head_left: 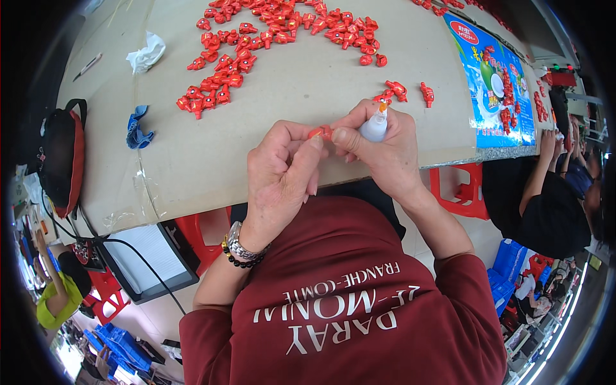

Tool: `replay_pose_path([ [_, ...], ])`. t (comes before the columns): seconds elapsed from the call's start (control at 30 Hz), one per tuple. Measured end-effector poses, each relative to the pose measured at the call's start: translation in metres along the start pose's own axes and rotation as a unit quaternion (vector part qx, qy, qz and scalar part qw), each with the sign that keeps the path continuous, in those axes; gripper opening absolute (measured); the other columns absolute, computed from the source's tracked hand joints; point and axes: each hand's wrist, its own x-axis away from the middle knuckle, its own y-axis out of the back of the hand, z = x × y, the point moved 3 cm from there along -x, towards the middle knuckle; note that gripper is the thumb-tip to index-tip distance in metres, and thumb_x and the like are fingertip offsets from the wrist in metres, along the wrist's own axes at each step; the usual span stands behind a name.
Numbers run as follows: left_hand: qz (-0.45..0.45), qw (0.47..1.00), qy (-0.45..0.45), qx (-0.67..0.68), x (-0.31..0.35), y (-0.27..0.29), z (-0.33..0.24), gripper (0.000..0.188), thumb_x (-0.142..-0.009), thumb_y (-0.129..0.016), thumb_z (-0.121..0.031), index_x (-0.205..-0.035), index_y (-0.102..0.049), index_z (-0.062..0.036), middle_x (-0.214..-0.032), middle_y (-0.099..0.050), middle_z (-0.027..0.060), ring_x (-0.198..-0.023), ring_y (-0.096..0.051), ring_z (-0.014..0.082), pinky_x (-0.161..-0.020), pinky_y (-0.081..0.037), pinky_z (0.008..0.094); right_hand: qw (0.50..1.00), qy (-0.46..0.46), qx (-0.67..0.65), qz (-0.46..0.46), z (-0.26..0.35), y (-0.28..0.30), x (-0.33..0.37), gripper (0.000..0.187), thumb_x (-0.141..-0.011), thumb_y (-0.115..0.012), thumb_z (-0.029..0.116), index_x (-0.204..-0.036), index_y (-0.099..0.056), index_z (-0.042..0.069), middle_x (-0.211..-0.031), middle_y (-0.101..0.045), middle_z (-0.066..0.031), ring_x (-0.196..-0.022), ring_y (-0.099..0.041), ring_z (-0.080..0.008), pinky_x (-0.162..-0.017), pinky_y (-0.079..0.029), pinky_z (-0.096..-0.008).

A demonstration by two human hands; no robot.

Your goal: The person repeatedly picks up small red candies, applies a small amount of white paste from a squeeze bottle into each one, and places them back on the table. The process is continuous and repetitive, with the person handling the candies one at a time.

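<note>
Between the fingertips of both hands sits a small red plastic piece (321, 132), mostly covered by the fingers. My left hand (282, 163) pinches it from the left with thumb and forefinger. From the other side my right hand (391, 147) grips the piece between thumb and forefinger. Tucked in that same right hand is a small white squeeze bottle (375, 125) with an orange-yellow tip pointing up. Just beyond the hands lie a few loose red figure pieces (396, 91). A large scatter of like red pieces (279, 27) covers the far middle of the table.
The beige table (167, 173) curves across the view. On its left lie a crumpled white tissue (146, 52), a blue cloth scrap (138, 128) and a pen (88, 66). A black-and-red bag (63, 157) hangs at the left edge. A blue printed sheet (494, 83) lies right, near another person (545, 192).
</note>
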Motion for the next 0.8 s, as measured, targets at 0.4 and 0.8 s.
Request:
replay_pose_path([
  [0.4,0.006,1.000,-0.006,-0.006,-0.0004,0.0000,0.0011,0.014,-0.095,-0.051,-0.010,-0.098,-0.053,0.0033,-0.071,-0.062,0.0050,-0.045,-0.047,0.0027,-0.038,-0.035,0.0180,0.999,0.024,-0.023,-0.024,-0.0025,-0.0025,0.0019,0.009,-0.079,-0.069,0.004,-0.077,-0.063,-0.001,-0.067,-0.063,-0.0049,-0.059,-0.058,-0.0085,-0.052,-0.047,-0.0226],
  [0.8,0.021,0.999,0.013,-0.030,-0.0002,0.0005,0.0000,0.019,-0.095,-0.054,-0.016,-0.099,-0.053,0.0023,-0.079,-0.062,0.0051,-0.047,-0.045,0.0019,-0.039,-0.034,0.0161,0.999,0.029,0.013,-0.036,0.0022,-0.0009,0.0023,0.010,-0.078,-0.070,0.004,-0.075,-0.063,-0.002,-0.068,-0.066,-0.0079,-0.060,-0.061,-0.0103,-0.055,-0.049,-0.0240],
])
